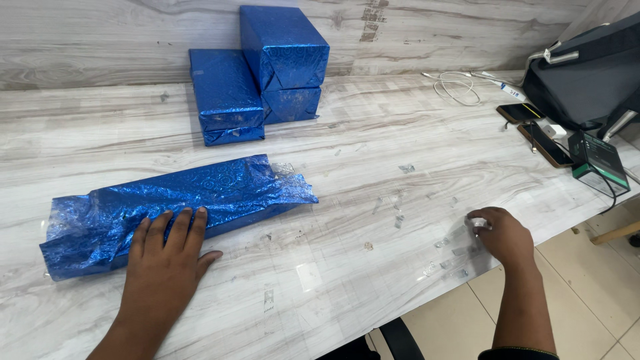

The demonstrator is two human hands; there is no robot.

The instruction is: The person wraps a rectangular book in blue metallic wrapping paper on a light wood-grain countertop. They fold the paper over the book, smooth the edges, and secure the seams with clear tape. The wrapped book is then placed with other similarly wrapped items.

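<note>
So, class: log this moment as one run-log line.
left hand: flat on blue-wrapped parcel | right hand: pinching clear tape piece

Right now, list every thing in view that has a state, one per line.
Long blue parcel: lying flat, ends loose and crumpled, not sealed.
Three wrapped blue boxes: fully wrapped, one stacked on another.
Left hand: open, pressed flat on the parcel.
Right hand: fingers curled at clear tape pieces stuck to the table.
Phones: screens dark.

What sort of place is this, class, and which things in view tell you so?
Probably a shop counter or gift-wrapping workbench. Three wrapped blue boxes are stacked by the wall, the left hand presses a half-wrapped blue parcel, the right hand picks at tape pieces, and phones lie nearby.
</note>
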